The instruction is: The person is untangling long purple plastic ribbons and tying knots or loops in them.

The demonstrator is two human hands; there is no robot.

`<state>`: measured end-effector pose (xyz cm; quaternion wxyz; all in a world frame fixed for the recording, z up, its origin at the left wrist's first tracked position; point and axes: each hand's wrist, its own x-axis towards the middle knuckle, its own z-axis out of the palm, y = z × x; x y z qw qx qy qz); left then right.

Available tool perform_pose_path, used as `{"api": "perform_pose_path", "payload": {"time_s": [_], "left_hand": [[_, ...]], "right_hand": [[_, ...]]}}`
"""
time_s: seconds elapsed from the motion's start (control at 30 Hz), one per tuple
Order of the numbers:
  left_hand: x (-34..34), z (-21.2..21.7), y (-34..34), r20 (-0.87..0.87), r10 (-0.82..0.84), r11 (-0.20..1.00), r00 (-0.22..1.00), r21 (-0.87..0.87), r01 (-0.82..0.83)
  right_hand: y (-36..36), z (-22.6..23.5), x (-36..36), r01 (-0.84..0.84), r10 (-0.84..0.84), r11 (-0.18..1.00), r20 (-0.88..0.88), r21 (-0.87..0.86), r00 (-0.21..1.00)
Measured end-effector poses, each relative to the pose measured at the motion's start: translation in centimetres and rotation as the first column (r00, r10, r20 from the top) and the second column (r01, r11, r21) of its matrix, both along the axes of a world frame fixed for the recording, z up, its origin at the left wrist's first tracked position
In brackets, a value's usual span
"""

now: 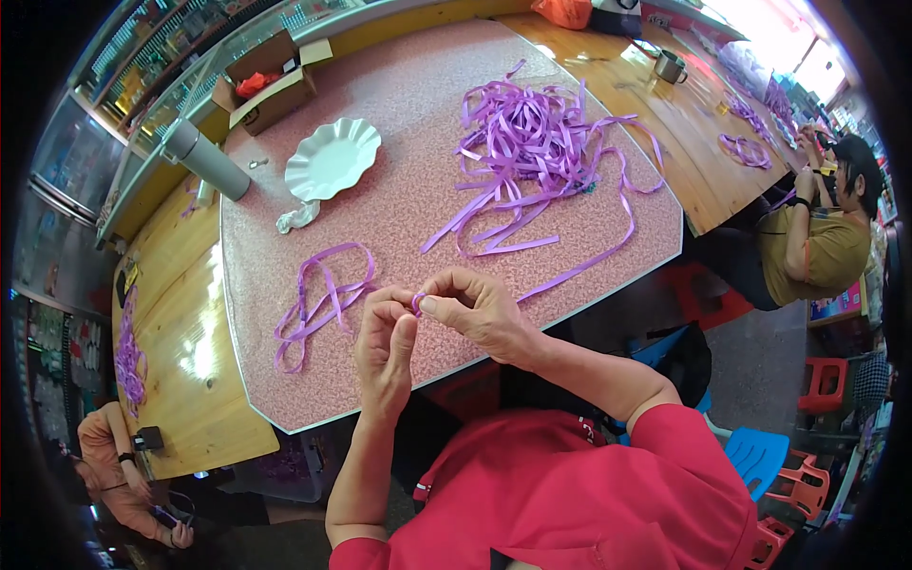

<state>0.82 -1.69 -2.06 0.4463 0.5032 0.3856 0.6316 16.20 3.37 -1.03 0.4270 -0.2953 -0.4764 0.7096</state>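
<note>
Both hands meet just above the near edge of the pink speckled surface [399, 218], fingertips pinched together on a small piece of purple ribbon [416, 302]: the left hand [387, 337] has its fingers curled upward around it, and the right hand [478, 309] closes thumb and forefinger on the same bit from the other side. Just left of the hands a looped ribbon strand [318, 299] lies flat near the surface's near left edge. A big tangled ribbon pile [537, 142] sits toward the far right corner, with long tails trailing toward the right edge. A white scalloped plate [332, 157] rests toward the far left, a grey cylindrical flask [204, 157] lying beside it at the left edge
</note>
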Motion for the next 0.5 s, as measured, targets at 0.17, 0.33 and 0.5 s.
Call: {"api": "perform_pose_path", "payload": {"time_s": [0.17,0.33,0.5], "left_hand": [[0.1,0.8,0.0,0.404,-0.064,0.975,0.912,-0.168,0.143],[-0.1,0.9,0.2,0.397,-0.006,0.964,0.918,-0.241,0.111],[0.5,1.1,-0.1,0.292,0.026,0.987,0.956,-0.158,0.021]], "right_hand": [[0.3,0.5,0.7,0.004,-0.164,0.83,0.237,0.558,0.957],[1.4,0.2,1.2,-0.013,-0.414,0.332,0.158,0.943,0.897],[1.6,0.1,1.6,-0.033,-0.478,0.268,0.163,0.963,0.863]]}}
